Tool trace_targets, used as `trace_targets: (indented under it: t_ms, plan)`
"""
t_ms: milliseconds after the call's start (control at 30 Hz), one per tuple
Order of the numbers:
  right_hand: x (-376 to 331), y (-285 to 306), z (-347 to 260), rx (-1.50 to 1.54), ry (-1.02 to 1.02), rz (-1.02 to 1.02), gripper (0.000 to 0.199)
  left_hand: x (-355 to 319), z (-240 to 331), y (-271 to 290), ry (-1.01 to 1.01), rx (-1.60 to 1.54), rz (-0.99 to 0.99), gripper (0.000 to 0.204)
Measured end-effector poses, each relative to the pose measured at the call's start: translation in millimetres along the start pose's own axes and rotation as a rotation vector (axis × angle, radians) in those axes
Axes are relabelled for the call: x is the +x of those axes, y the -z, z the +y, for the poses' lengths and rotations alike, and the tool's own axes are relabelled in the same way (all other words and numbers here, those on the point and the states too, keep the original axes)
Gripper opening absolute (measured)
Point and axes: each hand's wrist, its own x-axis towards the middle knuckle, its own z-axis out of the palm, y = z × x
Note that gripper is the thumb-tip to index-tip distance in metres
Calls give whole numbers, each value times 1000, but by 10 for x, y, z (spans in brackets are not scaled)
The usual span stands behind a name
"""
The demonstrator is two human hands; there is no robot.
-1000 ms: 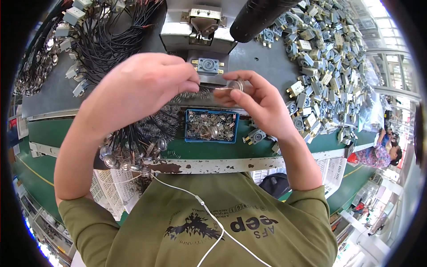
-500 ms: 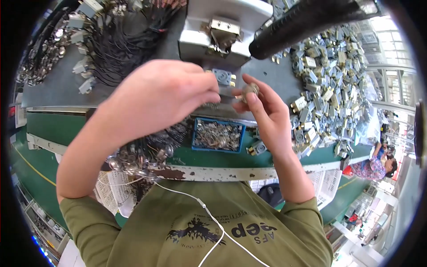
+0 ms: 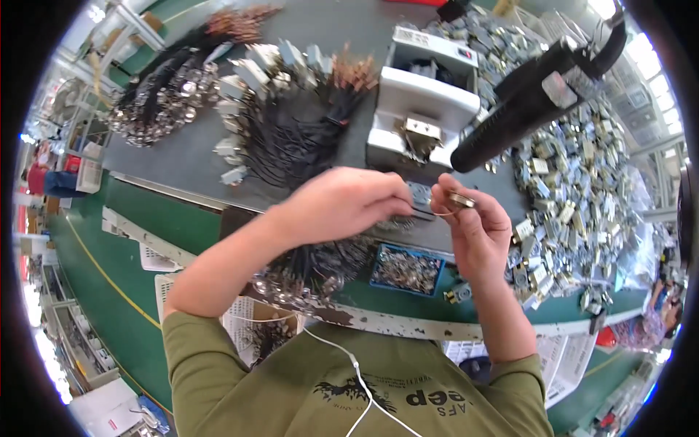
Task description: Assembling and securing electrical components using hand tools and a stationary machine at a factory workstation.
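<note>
Head view, looking down: nearest is the person's olive shirt with a white cable [image 3: 357, 368] hanging across it, and both forearms rising from the lower edge. Over the last second the hands have lifted away from the blue tray [image 3: 408, 269] of small metal parts and drawn closer together above the desk [image 3: 182, 156]. The left hand [image 3: 342, 204] is clenched, its fingertips pinching a thin dark wire [image 3: 422, 211] that runs across to the right hand [image 3: 473, 226]. The right hand grasps a small round metal part [image 3: 461, 199] between thumb and fingers, now raised and meeting the wire's end; this looks like the wire being fitted to the part. Below the left hand lies a bundle of black wires with metal ends [image 3: 313, 266]. Farther off stands a white machine [image 3: 422, 102] with a black handle [image 3: 517, 116] angled over it, a heap of grey metal pieces [image 3: 582, 197] to the right, and more wire bundles [image 3: 291, 124] to the left.
</note>
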Motion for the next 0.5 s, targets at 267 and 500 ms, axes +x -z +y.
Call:
trace_targets:
  t_ms: [267,500]
  plan:
    - [209,175,-478,-827,-270,-513,12,-52,-70,-21,-253,534,-186,13]
    - [-154,-35,-38,-151,-121,200,35,78,58,-110,-198,432,124,12]
